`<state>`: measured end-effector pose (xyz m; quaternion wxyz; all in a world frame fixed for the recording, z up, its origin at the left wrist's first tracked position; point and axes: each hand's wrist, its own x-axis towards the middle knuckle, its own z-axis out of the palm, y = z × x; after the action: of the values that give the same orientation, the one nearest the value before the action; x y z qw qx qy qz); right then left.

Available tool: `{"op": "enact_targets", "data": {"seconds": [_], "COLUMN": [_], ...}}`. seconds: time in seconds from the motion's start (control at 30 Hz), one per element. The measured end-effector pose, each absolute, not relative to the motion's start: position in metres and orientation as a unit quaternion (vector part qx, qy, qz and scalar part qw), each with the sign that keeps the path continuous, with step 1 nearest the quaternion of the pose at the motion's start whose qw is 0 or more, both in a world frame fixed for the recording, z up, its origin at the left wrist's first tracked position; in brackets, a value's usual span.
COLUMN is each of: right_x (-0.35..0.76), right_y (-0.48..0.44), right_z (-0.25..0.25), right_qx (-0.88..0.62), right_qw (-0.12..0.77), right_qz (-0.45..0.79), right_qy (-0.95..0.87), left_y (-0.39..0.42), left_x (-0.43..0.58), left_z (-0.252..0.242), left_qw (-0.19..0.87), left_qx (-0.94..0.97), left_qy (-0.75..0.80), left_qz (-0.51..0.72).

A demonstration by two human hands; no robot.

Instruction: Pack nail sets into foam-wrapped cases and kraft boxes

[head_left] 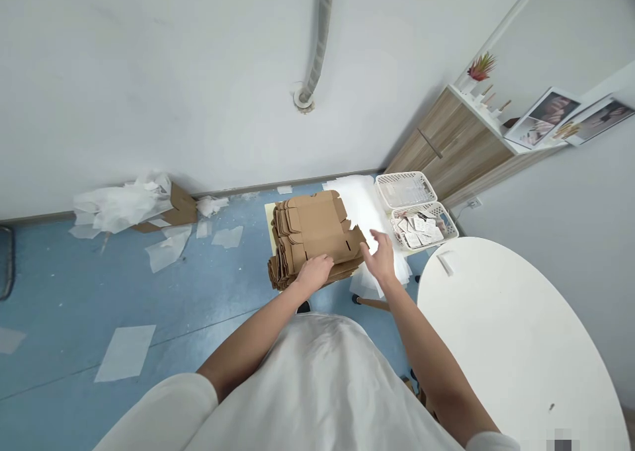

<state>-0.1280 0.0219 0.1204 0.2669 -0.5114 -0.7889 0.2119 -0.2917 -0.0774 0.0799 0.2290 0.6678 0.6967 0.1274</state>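
Note:
A stack of flat, die-cut brown cardboard box blanks lies in front of me, with the flap at the top blank's right end tilted up. My left hand is at the near edge of the top blank, its fingers bent together over that edge and its thumb hidden. At the blank's right corner, my right hand has its fingers apart, the thumb against or very near the raised flap. Beside the stack, just past my right hand, lies a pile of thin white sheets.
Two white plastic baskets stand at the right, the nearer one holding small printed packets. A round white table is close on my right. Along the wall are a wooden cabinet and a cardboard carton heaped with white sheets. Loose sheets lie on the blue floor.

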Motion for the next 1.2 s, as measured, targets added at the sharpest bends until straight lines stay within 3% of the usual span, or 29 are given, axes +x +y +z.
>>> {"op": "enact_targets", "data": {"seconds": [0.13, 0.2, 0.33, 0.6, 0.93, 1.07, 1.2], "right_x": [-0.129, -0.126, -0.121, -0.121, -0.025, 0.038, 0.104], "right_y": [-0.011, -0.016, -0.001, 0.026, -0.004, -0.033, -0.065], "right_z": [0.112, 0.105, 0.108, 0.13, 0.133, 0.142, 0.136], "right_qx": [-0.382, -0.382, -0.459, -0.547, -0.605, -0.638, -0.68], "right_qw": [0.141, 0.132, 0.277, 0.266, 0.443, 0.511, 0.561], "right_qz": [0.317, 0.368, 0.454, 0.382, 0.31, 0.269, 0.213], "right_qy": [-0.857, -0.837, -0.712, -0.695, -0.584, -0.509, -0.422], "left_y": [-0.078, -0.08, -0.087, -0.099, -0.082, -0.057, -0.042], "left_x": [-0.293, -0.293, -0.291, -0.263, -0.217, -0.172, -0.11], "left_z": [0.087, 0.091, 0.097, 0.108, 0.115, 0.109, 0.104], "left_qw": [0.194, 0.172, 0.128, 0.172, 0.163, 0.262, 0.378], "left_qx": [0.648, 0.638, 0.632, 0.668, 0.574, 0.531, 0.546], "left_qy": [0.719, 0.729, 0.74, 0.681, 0.704, 0.689, 0.652], "left_qz": [0.161, 0.176, 0.193, 0.247, 0.386, 0.419, 0.366]}}
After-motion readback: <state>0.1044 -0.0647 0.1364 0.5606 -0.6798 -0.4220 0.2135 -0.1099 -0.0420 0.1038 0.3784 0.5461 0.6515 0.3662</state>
